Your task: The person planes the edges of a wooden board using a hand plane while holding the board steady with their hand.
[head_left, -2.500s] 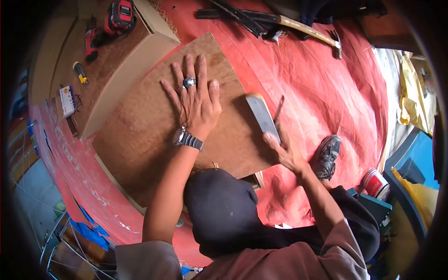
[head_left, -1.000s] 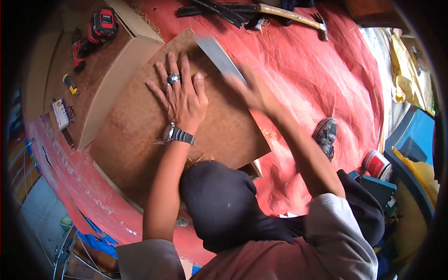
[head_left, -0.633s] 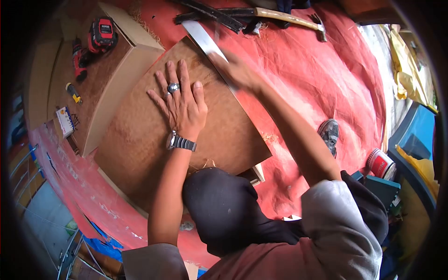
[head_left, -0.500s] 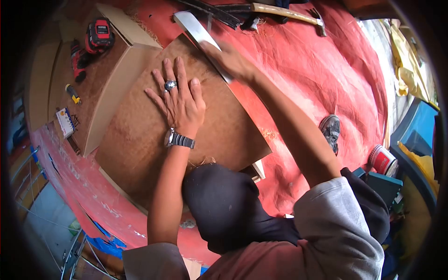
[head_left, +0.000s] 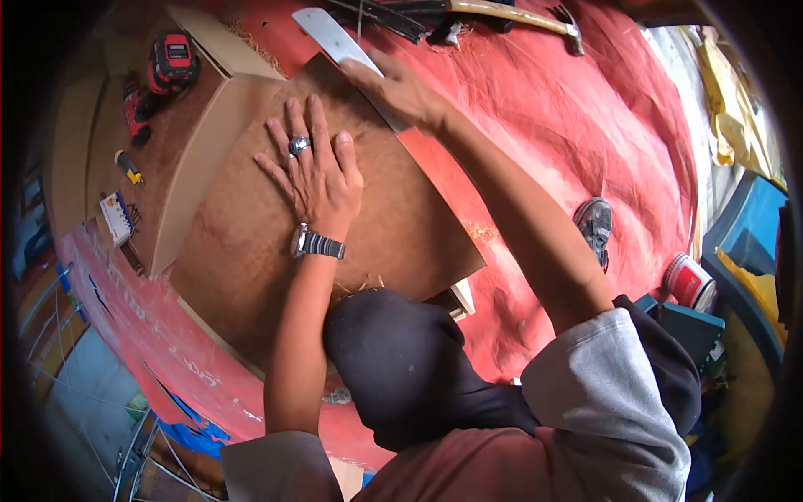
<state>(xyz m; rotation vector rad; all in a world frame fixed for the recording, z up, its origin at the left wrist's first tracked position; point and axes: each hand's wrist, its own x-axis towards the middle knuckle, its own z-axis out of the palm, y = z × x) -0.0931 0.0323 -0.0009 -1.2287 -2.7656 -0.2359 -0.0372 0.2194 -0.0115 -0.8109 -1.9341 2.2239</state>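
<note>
In the view from the head-worn camera, a person steadies a brown board (head_left: 410, 209) with the left hand (head_left: 322, 188) while the right hand (head_left: 401, 92) grips a metal-faced tool (head_left: 330, 38) at the board's edge. The left hand lies palm down, fingers spread, pressed on the board and holding nothing; it wears a ring (head_left: 299, 145) and, at the wrist, a watch (head_left: 322, 244). The right hand is closed around the tool's middle, thumb over its pale face.

The tool's long axis slants from upper left to lower right, nearly in line with the board's right edge. Its far end points up and left, reaching past the board's top corner over a red sheet (head_left: 569, 142); its near end lies beside the edge.

A red-and-white can (head_left: 688, 282), tilted at right, carries pale lettering too blurred to read. Print on a small white box (head_left: 115, 217) at left is too tiny to make out, as is the label on the battery of a red-and-black drill (head_left: 173, 63). Pale marks on the sheet's left side are illegible. A hammer (head_left: 510, 15) lies at the top.
</note>
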